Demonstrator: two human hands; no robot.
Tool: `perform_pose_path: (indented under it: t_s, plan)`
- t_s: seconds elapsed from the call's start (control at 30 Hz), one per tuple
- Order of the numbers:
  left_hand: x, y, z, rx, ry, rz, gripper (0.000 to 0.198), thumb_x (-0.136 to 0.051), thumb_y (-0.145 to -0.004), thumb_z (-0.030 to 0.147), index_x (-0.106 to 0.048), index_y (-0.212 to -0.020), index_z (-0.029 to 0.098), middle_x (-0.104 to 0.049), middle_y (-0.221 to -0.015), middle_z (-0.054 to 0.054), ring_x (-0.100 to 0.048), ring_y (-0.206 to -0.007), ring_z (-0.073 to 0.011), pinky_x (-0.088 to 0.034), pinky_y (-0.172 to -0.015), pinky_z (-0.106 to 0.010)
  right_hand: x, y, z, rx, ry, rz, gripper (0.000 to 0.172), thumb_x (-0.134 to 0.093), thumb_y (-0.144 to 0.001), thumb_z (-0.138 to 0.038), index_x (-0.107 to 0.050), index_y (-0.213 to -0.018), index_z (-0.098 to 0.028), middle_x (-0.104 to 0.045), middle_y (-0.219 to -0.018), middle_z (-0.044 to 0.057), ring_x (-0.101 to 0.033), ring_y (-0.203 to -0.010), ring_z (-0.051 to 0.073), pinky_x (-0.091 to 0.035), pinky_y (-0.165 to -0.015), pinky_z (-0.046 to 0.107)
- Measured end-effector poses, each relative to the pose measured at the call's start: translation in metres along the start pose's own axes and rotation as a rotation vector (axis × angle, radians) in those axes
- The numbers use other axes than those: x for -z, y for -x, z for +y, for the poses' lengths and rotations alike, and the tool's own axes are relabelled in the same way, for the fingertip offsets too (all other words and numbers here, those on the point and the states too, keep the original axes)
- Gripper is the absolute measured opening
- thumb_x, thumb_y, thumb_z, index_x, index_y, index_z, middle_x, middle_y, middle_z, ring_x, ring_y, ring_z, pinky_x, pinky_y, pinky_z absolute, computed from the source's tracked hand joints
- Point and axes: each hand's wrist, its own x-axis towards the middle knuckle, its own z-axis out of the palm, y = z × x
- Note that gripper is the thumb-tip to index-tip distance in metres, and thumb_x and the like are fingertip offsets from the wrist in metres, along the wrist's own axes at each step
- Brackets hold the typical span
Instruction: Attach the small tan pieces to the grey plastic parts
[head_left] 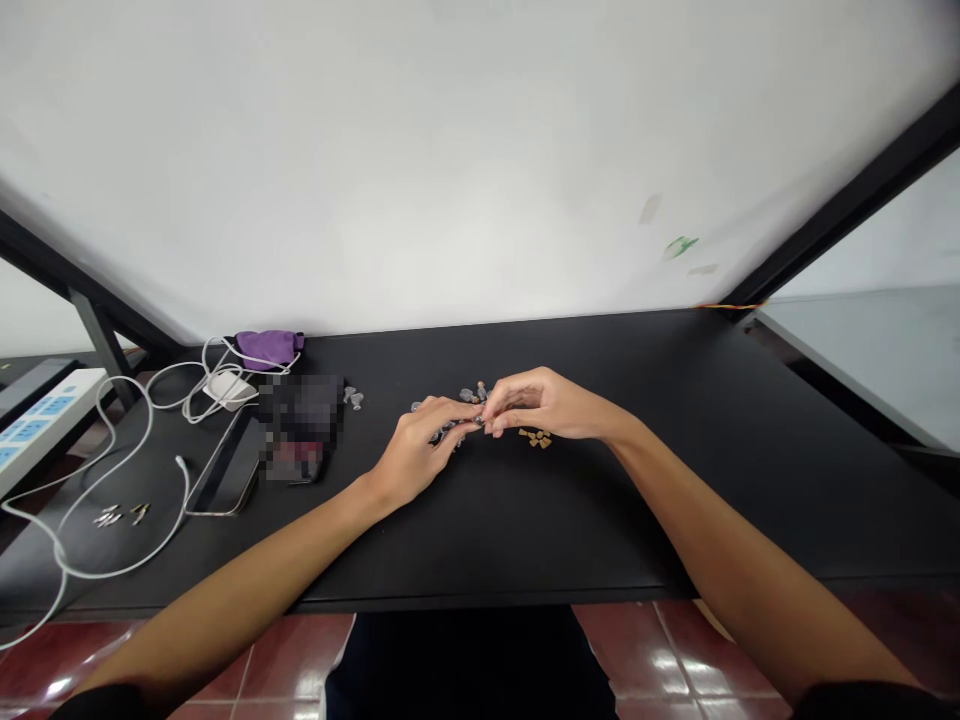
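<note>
Left hand (414, 452) and right hand (541, 403) are meeting over a black tabletop (645, 520), fingertips pinching a tiny grey part (478, 412); loose grey plastic pieces (469, 395) are lying just beyond, small tan bits (535, 438) sitting nearer the right hand.

the small grey pieces (469, 395) between the left hand (412, 455) and right hand (544, 405) are partly hidden by the fingers (457, 414), and too small to identify. the tan bits (535, 438) on the counter (750, 480) are also too small to tell. a pixelated blur (300, 425) masks whatever lies there, and the picture's left edge cuts off the power strip (45, 415).
</note>
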Motion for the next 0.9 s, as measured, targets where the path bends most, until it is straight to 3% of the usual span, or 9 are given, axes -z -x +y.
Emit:
perform_pose_path:
  t_s: [0.23,0.53,0.9]
  plan:
    - [0.0021,-0.0017,0.0004,-0.069,-0.001,-0.003,0.023,-0.067,-0.097,0.016,-0.071,-0.119,0.023,-0.079,-0.108,-0.006,-0.074,-0.097,-0.0177,-0.059,-0.087,-0.035,-0.0017,-0.0016,0.0042,0.035,-0.020,-0.008,0.025,-0.081,-0.085,-0.041,-0.077,-0.092,-0.016,-0.077,-0.084,0.006,-0.072,-0.080,0.019,-0.058,-0.084,0.039]
    - [0.0041,-0.0047,-0.0013,-0.023,-0.037,0.018,0.019,-0.069,-0.097,0.021,-0.072,-0.116,0.022,-0.078,-0.105,-0.006,-0.073,-0.095,-0.0181,-0.060,-0.085,-0.034,-0.0021,-0.0030,0.0032,0.076,-0.042,0.039,0.029,-0.080,-0.086,-0.042,-0.073,-0.100,-0.017,-0.076,-0.089,0.006,-0.073,-0.086,0.020,-0.057,-0.089,0.040]
    - [0.0060,-0.0051,0.0039,-0.025,-0.012,0.078,0.021,-0.073,-0.094,0.022,-0.072,-0.116,0.023,-0.079,-0.104,-0.005,-0.072,-0.093,-0.0181,-0.060,-0.083,-0.036,-0.0012,-0.0039,0.0064,0.096,-0.094,0.053,0.029,-0.082,-0.084,-0.041,-0.070,-0.096,-0.017,-0.077,-0.090,0.006,-0.075,-0.086,0.020,-0.059,-0.088,0.041]
